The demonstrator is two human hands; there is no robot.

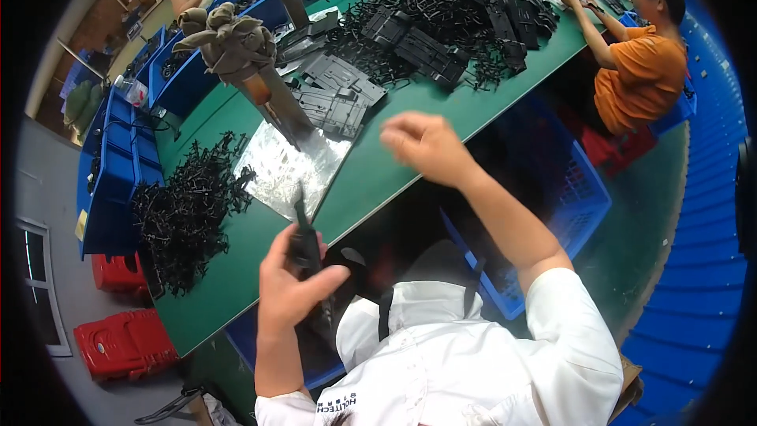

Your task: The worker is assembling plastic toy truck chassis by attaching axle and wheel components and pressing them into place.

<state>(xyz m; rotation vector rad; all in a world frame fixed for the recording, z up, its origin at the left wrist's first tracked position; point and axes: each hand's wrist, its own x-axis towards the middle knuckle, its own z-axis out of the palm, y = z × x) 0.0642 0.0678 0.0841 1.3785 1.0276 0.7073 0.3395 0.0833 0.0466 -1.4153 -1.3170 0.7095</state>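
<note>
A long green-topped workbench (378,170) runs diagonally through the room, over a grey floor. Blue plastic bins (118,166) line its far left edge, and a blue slatted crate (568,205) sits below its near edge, just right of the person. A broad heap of black moulded plastic frames and sprues (449,28) covers the far end of the bench; a smaller pile of black plastic offcuts (185,217) lies at the near left. Between them lie grey flat moulded panels (335,95) and a shiny sheet of metal (288,166), beside a post draped with brown work gloves (229,39). Two red plastic stools (126,339) stand on the floor at left. Another person in an orange shirt (643,71) works at the far right.

The left hand (292,284) is closed around a slim black handled tool (306,241), held upright just over the bench's near edge. The right hand (422,142), blurred, hovers above the bench with fingers loosely curled; whether it holds anything cannot be told.
</note>
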